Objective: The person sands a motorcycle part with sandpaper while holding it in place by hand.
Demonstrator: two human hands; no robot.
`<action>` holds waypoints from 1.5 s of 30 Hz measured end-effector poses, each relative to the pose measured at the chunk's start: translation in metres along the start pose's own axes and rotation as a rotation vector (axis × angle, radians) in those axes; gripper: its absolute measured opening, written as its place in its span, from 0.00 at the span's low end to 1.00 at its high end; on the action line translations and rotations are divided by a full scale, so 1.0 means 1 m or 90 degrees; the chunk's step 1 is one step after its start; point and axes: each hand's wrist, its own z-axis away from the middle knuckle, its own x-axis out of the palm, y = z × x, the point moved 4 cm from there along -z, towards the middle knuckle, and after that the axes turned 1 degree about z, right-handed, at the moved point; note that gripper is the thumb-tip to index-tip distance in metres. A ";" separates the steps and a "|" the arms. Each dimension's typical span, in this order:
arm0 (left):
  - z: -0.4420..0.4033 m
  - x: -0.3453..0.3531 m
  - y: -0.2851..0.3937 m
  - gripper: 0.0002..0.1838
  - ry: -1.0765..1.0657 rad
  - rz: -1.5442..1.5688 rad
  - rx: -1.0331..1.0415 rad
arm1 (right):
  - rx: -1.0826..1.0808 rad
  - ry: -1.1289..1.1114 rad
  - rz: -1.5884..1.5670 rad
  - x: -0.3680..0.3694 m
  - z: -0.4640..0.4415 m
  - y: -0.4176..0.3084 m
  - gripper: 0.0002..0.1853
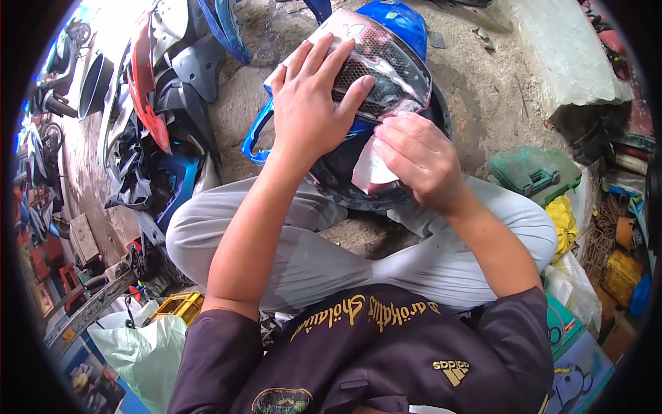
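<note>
Several parts (196,67), rough floor (483,96) — left hand (309,100) spread on panel (386,74), right hand (424,155) pinching paper (371,171)

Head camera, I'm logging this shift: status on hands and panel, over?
Left hand spread on mesh-patterned panel. Right hand pinching pale sheet at panel's near edge. No obstruction seen between hands and panel.
</note>
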 end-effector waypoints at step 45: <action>0.002 -0.001 0.000 0.33 0.015 0.011 0.002 | 0.037 0.049 0.026 -0.002 0.000 0.008 0.18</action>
